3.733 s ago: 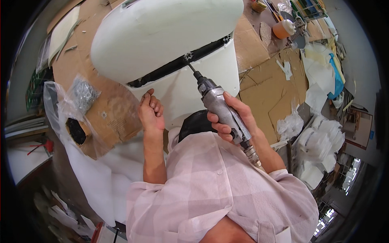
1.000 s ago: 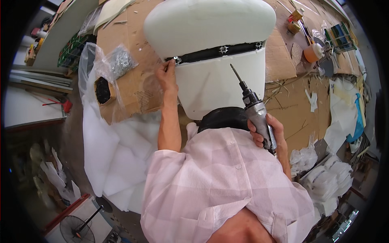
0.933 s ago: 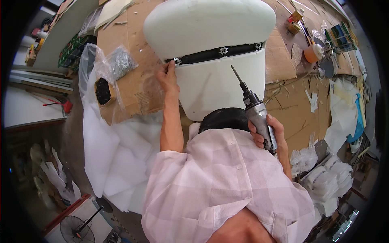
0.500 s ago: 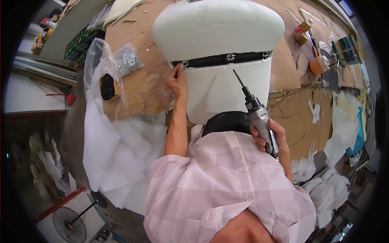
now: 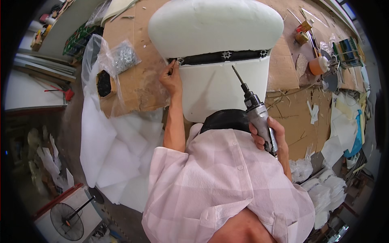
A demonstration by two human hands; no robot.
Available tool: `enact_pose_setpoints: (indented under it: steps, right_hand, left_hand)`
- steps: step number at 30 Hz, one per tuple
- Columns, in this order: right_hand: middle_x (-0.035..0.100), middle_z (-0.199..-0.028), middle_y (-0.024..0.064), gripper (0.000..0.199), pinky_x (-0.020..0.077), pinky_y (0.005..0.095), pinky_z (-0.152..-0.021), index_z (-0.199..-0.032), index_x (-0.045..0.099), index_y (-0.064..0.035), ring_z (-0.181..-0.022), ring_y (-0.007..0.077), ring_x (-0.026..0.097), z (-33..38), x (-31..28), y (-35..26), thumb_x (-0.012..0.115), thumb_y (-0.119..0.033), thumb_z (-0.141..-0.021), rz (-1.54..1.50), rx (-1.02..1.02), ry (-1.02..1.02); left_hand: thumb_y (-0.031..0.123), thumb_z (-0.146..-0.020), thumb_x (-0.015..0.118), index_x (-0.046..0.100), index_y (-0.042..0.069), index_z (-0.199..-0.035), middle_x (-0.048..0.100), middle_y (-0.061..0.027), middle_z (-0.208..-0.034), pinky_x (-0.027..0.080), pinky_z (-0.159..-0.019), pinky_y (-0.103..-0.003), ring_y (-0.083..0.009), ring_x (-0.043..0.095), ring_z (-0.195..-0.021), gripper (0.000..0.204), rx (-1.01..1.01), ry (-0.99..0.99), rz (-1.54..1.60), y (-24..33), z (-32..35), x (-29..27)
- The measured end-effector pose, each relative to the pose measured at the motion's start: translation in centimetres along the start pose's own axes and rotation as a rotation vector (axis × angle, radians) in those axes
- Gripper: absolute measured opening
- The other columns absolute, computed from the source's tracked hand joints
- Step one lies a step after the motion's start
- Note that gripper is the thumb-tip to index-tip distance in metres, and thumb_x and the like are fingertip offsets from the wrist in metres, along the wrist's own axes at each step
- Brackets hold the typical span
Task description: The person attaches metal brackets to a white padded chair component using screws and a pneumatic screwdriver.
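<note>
A large white padded shell, like a chair seat and back, lies in front of me. A black strip runs across its crease and carries star-shaped metal pieces. My left hand is closed in a pinch at the strip's left end, beside one of these pieces; what its fingertips hold, if anything, is too small to make out. My right hand grips a silver and black power screwdriver. Its long bit points up and left over the lower white part, apart from the strip.
On the cardboard-covered table at left lie a clear bag of small metal parts and a small box of black pieces. White foam sheets hang below them. An orange-filled bottle and a green rack stand at right.
The fingers of my left hand have bent more at the strip's left end. The whole scene has shifted slightly left in view. The screwdriver stays in my right hand, nearly still.
</note>
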State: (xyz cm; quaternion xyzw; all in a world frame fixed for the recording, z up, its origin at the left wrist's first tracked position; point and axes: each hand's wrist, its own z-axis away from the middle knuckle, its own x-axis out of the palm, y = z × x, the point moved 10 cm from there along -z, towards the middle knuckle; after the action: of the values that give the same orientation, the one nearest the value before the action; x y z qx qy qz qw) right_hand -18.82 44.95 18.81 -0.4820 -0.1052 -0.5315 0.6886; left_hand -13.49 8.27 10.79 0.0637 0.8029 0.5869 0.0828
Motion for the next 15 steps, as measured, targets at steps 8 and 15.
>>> enact_pose_setpoints:
  steps: [8, 15]
  right_hand:
    - [0.057, -0.079, 0.0109, 0.064, 0.048, 0.0262, -0.038, -0.122, 0.045, 0.001, -0.048, 0.0114, 0.053, 0.0, 0.8, -0.1, 0.064, -0.048, -0.086, 0.027, 0.022, -0.036]
    - [0.052, -0.082, 0.0114, 0.066, 0.0475, 0.0257, -0.037, -0.127, 0.042, 0.0011, -0.049, 0.011, 0.052, -0.3, 2.3, 0.3, 0.062, -0.048, -0.089, 0.076, -0.026, -0.051]
  left_hand:
    - [0.003, -0.081, 0.078, 0.071, -0.004, -0.086, 0.044, 0.0087, -0.063, 0.027, -0.052, -0.022, -0.0032, 0.034, -0.058, 0.011, -0.043, 0.005, 0.121, -1.5, -0.6, 0.0]
    - [0.008, -0.08, 0.079, 0.067, -0.004, -0.083, 0.043, 0.0068, -0.062, 0.028, -0.051, -0.022, -0.0039, 0.034, -0.057, 0.017, 0.134, -0.089, 0.062, -0.4, -1.1, 0.7]
